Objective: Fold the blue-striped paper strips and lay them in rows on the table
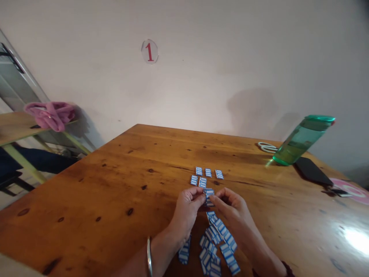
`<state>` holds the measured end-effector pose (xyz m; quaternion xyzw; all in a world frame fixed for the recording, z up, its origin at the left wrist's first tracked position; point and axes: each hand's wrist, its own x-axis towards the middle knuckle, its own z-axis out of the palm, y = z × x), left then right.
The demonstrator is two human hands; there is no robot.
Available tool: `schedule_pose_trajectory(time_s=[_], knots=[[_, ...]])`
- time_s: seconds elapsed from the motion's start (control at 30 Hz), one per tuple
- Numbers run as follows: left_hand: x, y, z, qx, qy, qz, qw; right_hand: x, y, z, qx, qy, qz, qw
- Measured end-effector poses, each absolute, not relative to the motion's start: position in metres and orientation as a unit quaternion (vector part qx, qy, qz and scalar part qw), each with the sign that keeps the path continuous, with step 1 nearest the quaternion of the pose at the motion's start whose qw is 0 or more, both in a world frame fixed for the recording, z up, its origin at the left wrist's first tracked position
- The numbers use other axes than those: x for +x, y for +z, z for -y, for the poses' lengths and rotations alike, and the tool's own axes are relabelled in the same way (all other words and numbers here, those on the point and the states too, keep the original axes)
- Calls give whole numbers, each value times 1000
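Observation:
A small piece with blue and white stripes [210, 191], like a strip of labels, is held up between my two hands above the wooden table. My left hand [188, 206] pinches its left edge between thumb and fingers. From the other side my right hand [232, 206] grips it with thumb and forefinger. Just beyond the hands lie several small striped pieces [202, 182] in two loose rows. Nearer to me is a heap of longer striped strips [213, 234], partly under my right forearm. Another strip [184, 252] sits beside my left wrist, partly covered.
On the wooden table [115, 184], a green bottle [302, 140] stands at the right, near a white coiled cable [266, 147], a black flat device [313, 170] and a pink round mat [353, 191]. A pink cloth [52, 115] lies on another table at the left. A wall rises behind.

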<state>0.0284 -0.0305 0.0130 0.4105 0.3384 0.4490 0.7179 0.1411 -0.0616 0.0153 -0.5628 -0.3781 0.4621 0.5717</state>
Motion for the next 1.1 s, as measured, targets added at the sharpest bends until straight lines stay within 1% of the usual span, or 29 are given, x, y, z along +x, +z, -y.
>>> schedule_pose_trajectory(time_s=[0.3,0.6,0.83,0.9,0.97,1.1], knots=[[27,16,32,415,427,-322,736,145,8,61,-588,435,394,557],[28,13,30,410,429,-315,741,141,10,61,-621,374,416,549],[28,16,29,435,421,-338,721,141,12,61,-634,330,462,525],[25,18,27,433,431,-352,709,145,15,62,-624,325,501,504],[21,20,24,423,444,-366,700,152,19,64,-611,327,551,464],[12,22,18,390,472,-373,697,168,30,73,-593,336,653,329]])
